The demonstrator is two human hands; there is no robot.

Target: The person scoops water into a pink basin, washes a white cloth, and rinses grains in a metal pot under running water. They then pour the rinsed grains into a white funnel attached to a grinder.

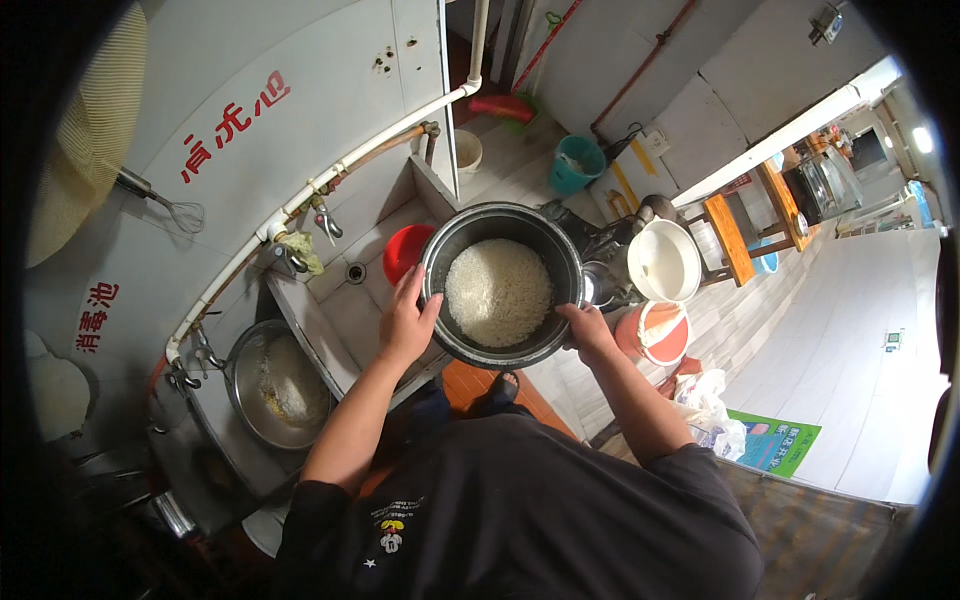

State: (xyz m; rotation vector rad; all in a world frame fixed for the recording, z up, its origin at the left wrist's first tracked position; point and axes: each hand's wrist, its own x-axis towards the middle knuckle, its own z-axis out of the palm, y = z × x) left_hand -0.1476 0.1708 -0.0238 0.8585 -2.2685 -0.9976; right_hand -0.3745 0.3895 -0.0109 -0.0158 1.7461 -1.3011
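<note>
Between my two hands is a round dark cooking pot [566, 247] with a lighter rim. White rice [499, 292] covers its bottom, lit brighter on one side. My left hand [407, 319] grips the pot's left side, with the thumb by the rim. On the opposite side, my right hand [590, 328] clasps the lower right of the rim, and its fingers are partly hidden beneath. The pot is held up in front of my body, beside the right edge of a tiled sink [352, 319]. A red basin [407, 251] in that sink is partly covered by the pot.
A steel bowl [251, 409] with whitish and yellow grains sits in the left sink. Taps [324, 221] line the wall pipe. To the right stand a white basin [665, 262], a pink bucket [654, 341] and plastic bags [709, 409]. A teal bucket [577, 166] is farther back.
</note>
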